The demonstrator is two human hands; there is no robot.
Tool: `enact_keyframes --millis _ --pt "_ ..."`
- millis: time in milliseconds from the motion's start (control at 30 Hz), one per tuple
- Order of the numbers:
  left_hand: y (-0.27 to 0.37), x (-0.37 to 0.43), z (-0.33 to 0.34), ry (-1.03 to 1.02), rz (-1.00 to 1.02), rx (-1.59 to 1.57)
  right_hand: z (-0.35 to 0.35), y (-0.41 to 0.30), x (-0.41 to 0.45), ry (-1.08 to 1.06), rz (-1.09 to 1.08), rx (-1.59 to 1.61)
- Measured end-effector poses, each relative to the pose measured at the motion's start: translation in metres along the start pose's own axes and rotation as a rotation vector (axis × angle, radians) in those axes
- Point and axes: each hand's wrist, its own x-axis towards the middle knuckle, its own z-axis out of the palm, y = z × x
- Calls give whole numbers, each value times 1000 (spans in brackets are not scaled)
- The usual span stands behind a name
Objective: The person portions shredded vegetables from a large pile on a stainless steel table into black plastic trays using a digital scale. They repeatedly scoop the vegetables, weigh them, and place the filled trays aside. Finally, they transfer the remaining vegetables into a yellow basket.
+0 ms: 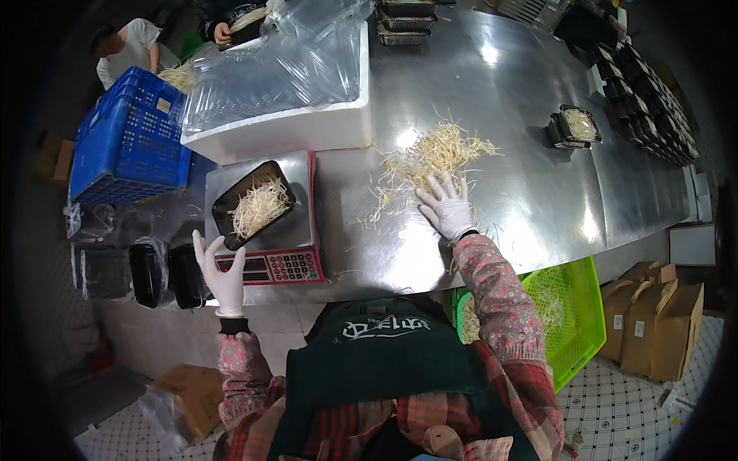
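A black plastic tray (223, 214) holding bean sprouts (260, 208) lies tilted across the metal plate of a red-framed digital scale (300, 184). My left hand (223, 275), in a white glove, is over the scale's front left corner, fingers apart and empty, just below the tray's near end. My right hand (445, 210), also gloved, lies palm down with spread fingers at the near edge of a loose heap of bean sprouts (441, 151) on the steel table (357, 242). Its fingertips touch the sprouts; whether any are under the palm is hidden.
Behind the scale stands a white foam box (277, 135) with clear plastic film; a blue crate (130, 144) is left of it. Black trays (150, 274) stand at front left. Packed trays (579, 127) sit at right. A green basket (576, 322) is below the table edge. Two people work beyond.
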Motion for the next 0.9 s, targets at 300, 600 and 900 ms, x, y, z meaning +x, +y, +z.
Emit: enact_keyframes --millis 300,600,900 --pt "88 -55 58 -301 245 -344 11 -153 34 -157 -394 222" --pt "123 -68 139 -618 212 -480 11 5 105 -77 90 -58" --pt "63 -109 219 -930 354 171 -33 26 -149 105 622 234"
